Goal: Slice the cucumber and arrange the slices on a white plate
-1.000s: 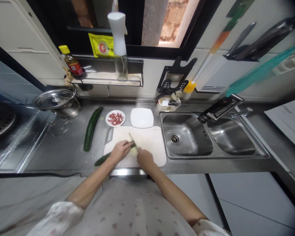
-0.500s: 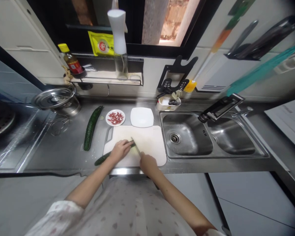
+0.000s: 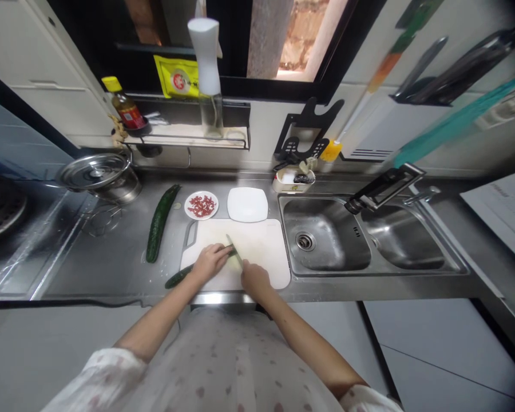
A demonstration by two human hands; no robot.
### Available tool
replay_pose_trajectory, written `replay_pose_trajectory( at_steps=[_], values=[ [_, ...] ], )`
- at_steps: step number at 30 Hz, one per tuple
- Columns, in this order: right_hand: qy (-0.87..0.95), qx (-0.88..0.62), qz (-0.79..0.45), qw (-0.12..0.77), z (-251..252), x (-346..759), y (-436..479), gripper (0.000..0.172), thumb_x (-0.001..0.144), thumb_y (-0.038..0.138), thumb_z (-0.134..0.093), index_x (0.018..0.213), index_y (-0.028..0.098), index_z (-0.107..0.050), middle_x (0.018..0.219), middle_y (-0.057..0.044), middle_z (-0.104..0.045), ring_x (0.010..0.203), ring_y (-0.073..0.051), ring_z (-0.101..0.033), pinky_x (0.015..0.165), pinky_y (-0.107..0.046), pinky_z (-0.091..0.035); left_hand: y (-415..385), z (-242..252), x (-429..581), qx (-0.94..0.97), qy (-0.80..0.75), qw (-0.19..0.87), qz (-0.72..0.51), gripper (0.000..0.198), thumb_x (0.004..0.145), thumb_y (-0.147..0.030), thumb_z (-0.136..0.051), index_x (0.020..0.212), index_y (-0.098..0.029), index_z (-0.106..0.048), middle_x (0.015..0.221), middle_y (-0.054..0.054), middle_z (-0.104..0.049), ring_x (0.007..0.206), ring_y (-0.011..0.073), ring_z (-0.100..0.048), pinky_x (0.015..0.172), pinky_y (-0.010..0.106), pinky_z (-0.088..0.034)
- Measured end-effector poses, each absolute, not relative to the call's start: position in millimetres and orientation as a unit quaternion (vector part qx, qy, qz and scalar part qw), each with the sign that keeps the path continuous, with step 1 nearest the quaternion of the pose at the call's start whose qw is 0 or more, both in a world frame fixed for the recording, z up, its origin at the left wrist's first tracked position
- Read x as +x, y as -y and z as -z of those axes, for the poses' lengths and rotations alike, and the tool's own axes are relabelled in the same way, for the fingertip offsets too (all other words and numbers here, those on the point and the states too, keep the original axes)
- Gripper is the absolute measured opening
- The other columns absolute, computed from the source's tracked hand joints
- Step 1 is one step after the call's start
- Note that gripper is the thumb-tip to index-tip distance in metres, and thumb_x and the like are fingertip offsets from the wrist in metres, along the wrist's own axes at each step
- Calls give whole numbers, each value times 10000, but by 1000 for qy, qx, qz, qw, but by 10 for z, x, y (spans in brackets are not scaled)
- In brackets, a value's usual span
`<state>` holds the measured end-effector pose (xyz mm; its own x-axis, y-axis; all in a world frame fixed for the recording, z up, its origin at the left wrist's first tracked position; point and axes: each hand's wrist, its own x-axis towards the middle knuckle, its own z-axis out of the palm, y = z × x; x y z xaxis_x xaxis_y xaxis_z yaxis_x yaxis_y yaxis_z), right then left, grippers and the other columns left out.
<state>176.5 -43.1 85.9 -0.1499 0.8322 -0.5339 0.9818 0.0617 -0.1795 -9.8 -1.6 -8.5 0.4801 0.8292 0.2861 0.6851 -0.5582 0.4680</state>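
My left hand (image 3: 211, 262) is closed over a dark green cucumber (image 3: 179, 276) that lies slantwise on the white cutting board (image 3: 270, 246). Its near end pokes out beyond my wrist, over the board's left side, and the middle is hidden by my hand. In my right hand (image 3: 255, 280) is a knife (image 3: 234, 250), its blade against the cucumber's far end, just right of my left fingertips. A second, whole cucumber (image 3: 160, 224) rests on the steel counter left of the board. Behind the board stand a small plate of chopped red pieces (image 3: 201, 205) and a white square plate (image 3: 248, 204).
A double sink (image 3: 326, 234) with a black tap (image 3: 384, 187) adjoins the board on the right. At the back left stands a lidded steel pot (image 3: 98, 174). A wall shelf (image 3: 184, 140) holds a sauce bottle (image 3: 126, 106) and a spray bottle (image 3: 208, 74).
The knife and my right hand have shifted slightly left and away from me along the cucumber. My left hand stays in place on the cucumber.
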Motion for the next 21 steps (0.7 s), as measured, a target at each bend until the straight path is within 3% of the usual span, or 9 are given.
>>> replay_pose_trajectory(
  at_steps=[21],
  values=[
    [-730, 632, 231, 118, -680, 1703, 343, 317, 902, 105, -339, 1150, 132, -536, 984, -150, -676, 987, -222, -639, 793, -296, -459, 6, 82, -96, 846, -448, 155, -243, 339, 935, -287, -468, 1240, -239, -609, 1017, 81, -636, 910, 188, -580, 816, 335, -483]
  ],
)
